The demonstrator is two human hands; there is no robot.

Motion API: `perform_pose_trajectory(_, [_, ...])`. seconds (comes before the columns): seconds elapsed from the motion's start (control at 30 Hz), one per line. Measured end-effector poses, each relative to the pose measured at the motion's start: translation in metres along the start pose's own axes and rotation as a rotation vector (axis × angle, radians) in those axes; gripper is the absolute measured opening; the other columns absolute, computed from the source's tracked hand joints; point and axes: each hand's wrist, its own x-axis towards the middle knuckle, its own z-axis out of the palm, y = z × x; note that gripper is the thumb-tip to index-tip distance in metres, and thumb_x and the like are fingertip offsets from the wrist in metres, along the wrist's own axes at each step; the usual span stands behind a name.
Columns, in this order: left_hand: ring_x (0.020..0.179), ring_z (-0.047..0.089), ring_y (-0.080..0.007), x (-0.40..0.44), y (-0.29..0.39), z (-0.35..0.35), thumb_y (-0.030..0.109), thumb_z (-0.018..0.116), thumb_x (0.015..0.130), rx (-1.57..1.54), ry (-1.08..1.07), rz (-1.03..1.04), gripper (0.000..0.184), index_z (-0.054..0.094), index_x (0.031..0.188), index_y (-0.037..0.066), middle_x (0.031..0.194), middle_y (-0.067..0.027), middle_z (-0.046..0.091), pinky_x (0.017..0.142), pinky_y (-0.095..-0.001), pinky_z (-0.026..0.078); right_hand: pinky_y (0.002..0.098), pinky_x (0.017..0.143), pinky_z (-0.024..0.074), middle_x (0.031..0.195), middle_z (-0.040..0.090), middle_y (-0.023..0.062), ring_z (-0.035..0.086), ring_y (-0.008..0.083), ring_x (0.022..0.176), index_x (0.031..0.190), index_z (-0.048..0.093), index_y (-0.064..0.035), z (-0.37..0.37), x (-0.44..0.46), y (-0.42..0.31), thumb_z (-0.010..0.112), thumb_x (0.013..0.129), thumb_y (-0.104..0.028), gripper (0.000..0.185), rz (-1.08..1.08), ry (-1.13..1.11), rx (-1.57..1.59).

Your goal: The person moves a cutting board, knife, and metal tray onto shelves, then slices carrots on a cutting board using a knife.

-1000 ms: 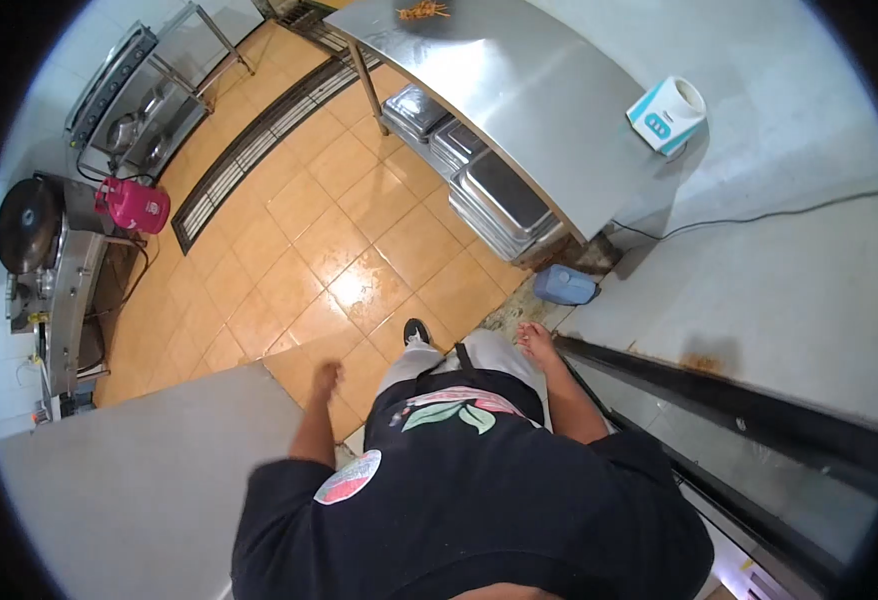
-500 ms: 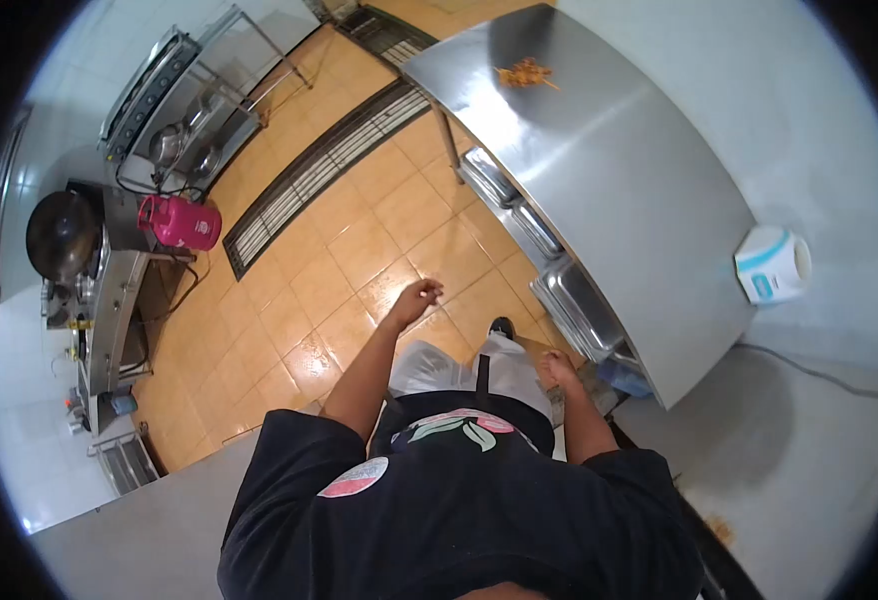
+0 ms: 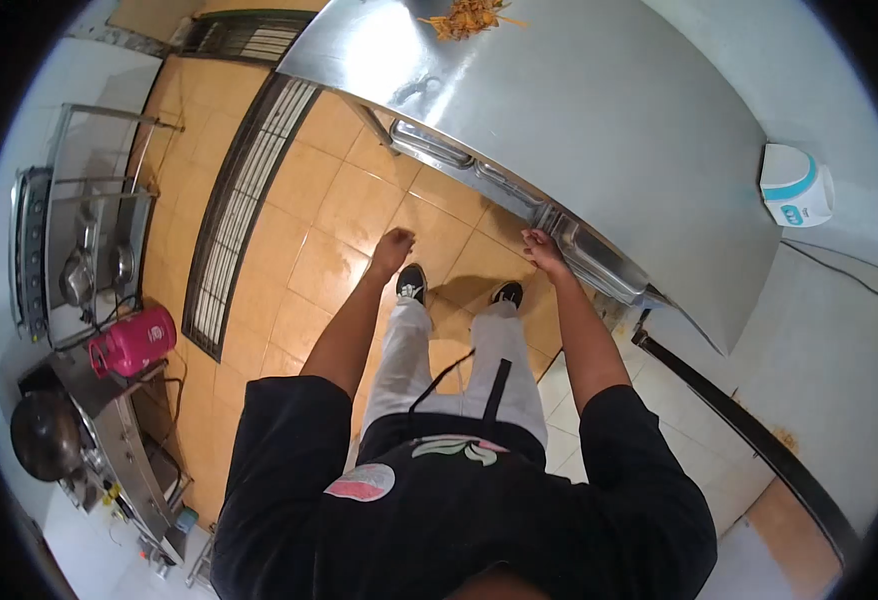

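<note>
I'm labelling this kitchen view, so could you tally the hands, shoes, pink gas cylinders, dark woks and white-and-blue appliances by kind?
Hands: 2 (left hand, right hand)
Shoes: 2 (left shoe, right shoe)
Pink gas cylinder: 1
Dark wok: 1
White-and-blue appliance: 1
Total: 7

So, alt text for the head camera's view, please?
The left hand and right hand, seemingly empty, hang above an orange tiled floor before a metal table bearing a brownish heap; a pink gas cylinder sits left.
</note>
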Motion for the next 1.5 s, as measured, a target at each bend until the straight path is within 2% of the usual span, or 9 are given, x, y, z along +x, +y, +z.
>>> perform_pose_trajectory(0.17, [0.102,0.062,-0.0175,0.064,0.049,0.037,0.03,0.068,0.09,0.109,-0.107,-0.043,0.036,0.061,0.119,0.009,0.107,-0.0042,0.066,0.086,-0.0357,0.049,0.0344,0.072,0.0459,0.115,0.058,-0.0009,0.058,0.0154,0.105,0.127,0.052,-0.0158,0.006,0.019,0.004,0.057,0.095,-0.05,0.047,0.025,0.075,0.035])
perform_pose_trajectory(0.3, [0.112,0.058,-0.0192,0.116,0.067,0.08,0.02,0.067,0.092,0.049,-0.062,-0.096,0.035,0.061,0.123,0.004,0.118,-0.008,0.065,0.098,-0.0326,0.044,0.0372,0.08,0.0426,0.12,0.055,0.0051,0.055,0.0208,0.11,0.129,0.05,-0.0116,-0.016,0.082,0.019,0.058,0.093,-0.048,0.052,-0.154,0.314,-0.127])
perform_pose_trajectory(0.37, [0.117,0.055,-0.0178,0.15,0.062,0.092,0.019,0.067,0.092,-0.151,-0.174,0.222,0.039,0.059,0.126,0.003,0.123,-0.0082,0.063,0.101,-0.0329,0.043,0.0386,0.083,0.0409,0.122,0.053,0.0081,0.053,0.0235,0.113,0.13,0.049,-0.0095,-0.032,0.116,0.024,0.058,0.093,-0.048,0.054,-0.247,0.512,-0.242])
perform_pose_trajectory(0.53, [0.112,0.059,-0.0196,0.267,0.022,0.117,0.025,0.07,0.086,-0.043,-0.27,0.386,0.044,0.061,0.121,0.0,0.117,-0.0123,0.065,0.094,-0.0338,0.046,0.042,0.093,0.0368,0.128,0.049,0.0156,0.048,0.0303,0.119,0.132,0.047,-0.0044,-0.059,0.18,0.03,0.059,0.091,-0.046,0.06,-0.316,0.815,-0.427])
perform_pose_trajectory(0.83, [0.101,0.065,-0.0229,0.425,-0.06,0.168,0.034,0.074,0.074,0.255,-0.343,0.394,0.055,0.066,0.11,-0.006,0.107,-0.0197,0.068,0.081,-0.0356,0.051,0.0483,0.11,0.0293,0.138,0.042,0.029,0.04,0.0424,0.131,0.137,0.042,0.005,-0.033,0.264,0.029,0.061,0.088,-0.042,0.071,-0.137,0.832,-0.606])
perform_pose_trajectory(0.97, [0.098,0.065,-0.0274,0.404,-0.074,0.172,0.031,0.076,0.074,0.217,-0.328,0.314,0.056,0.064,0.105,-0.013,0.101,-0.0233,0.068,0.084,-0.039,0.049,0.0498,0.115,0.0279,0.141,0.042,0.0346,0.036,0.0482,0.135,0.139,0.04,0.0084,-0.005,0.28,0.051,0.071,0.082,-0.039,0.081,-0.338,1.019,-0.36])
perform_pose_trajectory(1.3, [0.08,0.059,-0.0178,0.363,-0.066,0.181,0.024,0.074,0.086,0.07,-0.113,0.451,0.037,0.063,0.106,-0.006,0.087,-0.0085,0.066,0.074,-0.0317,0.048,0.0444,0.111,0.0364,0.138,0.048,0.0319,0.047,0.0441,0.13,0.134,0.047,0.0102,-0.004,0.297,0.057,0.069,0.083,-0.042,0.076,-0.125,1.05,0.003])
perform_pose_trajectory(1.43, [0.078,0.061,-0.0126,0.378,-0.074,0.184,0.015,0.065,0.096,-0.243,0.034,0.527,0.028,0.063,0.117,-0.004,0.089,-0.0036,0.066,0.068,-0.0272,0.051,0.0438,0.111,0.0366,0.138,0.049,0.0317,0.046,0.0436,0.13,0.133,0.048,0.0102,-0.003,0.28,0.051,0.069,0.084,-0.043,0.076,-0.259,1.176,-0.148])
perform_pose_trajectory(1.5, [0.073,0.059,-0.011,0.361,-0.058,0.167,0.017,0.065,0.096,-0.528,-0.162,0.364,0.029,0.062,0.119,-0.001,0.087,-0.0023,0.065,0.063,-0.0253,0.05,0.045,0.111,0.0358,0.14,0.047,0.0313,0.045,0.0437,0.132,0.136,0.045,0.0101,0.001,0.256,0.039,0.068,0.085,-0.038,0.074,-0.277,1.121,-0.141])
